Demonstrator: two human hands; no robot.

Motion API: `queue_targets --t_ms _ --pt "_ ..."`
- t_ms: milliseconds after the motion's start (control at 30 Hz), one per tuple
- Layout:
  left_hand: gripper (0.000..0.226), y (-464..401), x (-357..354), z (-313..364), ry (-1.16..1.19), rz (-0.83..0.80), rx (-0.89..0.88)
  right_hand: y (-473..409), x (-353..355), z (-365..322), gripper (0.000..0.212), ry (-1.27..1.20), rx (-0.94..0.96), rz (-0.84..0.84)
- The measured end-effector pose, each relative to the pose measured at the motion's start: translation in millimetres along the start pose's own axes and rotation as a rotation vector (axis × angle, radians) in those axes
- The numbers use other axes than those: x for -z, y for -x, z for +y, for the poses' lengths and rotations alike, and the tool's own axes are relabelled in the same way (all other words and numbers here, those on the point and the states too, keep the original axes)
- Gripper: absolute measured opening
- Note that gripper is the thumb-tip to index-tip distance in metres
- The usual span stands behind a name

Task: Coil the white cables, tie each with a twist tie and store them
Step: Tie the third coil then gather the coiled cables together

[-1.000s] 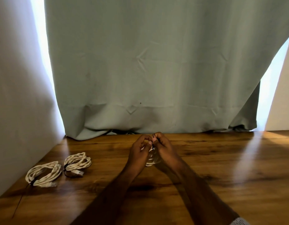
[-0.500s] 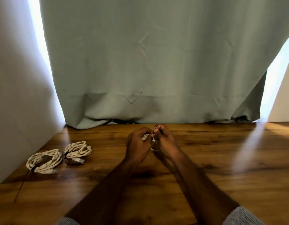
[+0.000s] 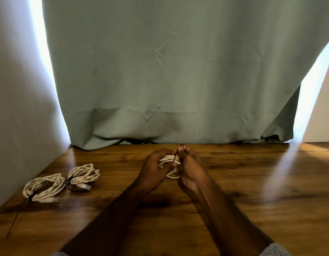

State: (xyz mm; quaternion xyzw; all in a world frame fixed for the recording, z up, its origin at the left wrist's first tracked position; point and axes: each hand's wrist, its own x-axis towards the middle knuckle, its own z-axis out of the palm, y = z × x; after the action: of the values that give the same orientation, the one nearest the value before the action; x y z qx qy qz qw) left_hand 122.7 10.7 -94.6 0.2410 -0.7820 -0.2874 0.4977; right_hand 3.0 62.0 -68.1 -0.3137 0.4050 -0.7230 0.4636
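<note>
A small coil of white cable (image 3: 168,159) is held between both hands just above the wooden table (image 3: 252,182), near its far edge. My left hand (image 3: 153,168) grips the coil's left side. My right hand (image 3: 189,167) pinches a thin black twist tie (image 3: 177,153) that crosses the coil, its end poking up past my fingertips. Two other white coils lie at the left: one (image 3: 84,174) bound with a black tie, and a larger one (image 3: 44,188) nearer the wall, also tied.
A grey-green curtain (image 3: 169,71) hangs down to the table's far edge. A white wall (image 3: 16,108) closes the left side. A loose black tie end (image 3: 14,222) trails from the larger coil toward the front left.
My hands have parted a little, so more of the coil and the black tie across it shows. The tie end now sticks up above my right fingertips. The camera shifted slightly.
</note>
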Motion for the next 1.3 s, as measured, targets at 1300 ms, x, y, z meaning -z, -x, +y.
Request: queue_targets --t_ms 1300 --pt "0.015 -2.7 11.8 12.4 0.030 -0.150 0.090 -5.6 41.3 -57.9 0.016 1.228 0.691 -0.500"
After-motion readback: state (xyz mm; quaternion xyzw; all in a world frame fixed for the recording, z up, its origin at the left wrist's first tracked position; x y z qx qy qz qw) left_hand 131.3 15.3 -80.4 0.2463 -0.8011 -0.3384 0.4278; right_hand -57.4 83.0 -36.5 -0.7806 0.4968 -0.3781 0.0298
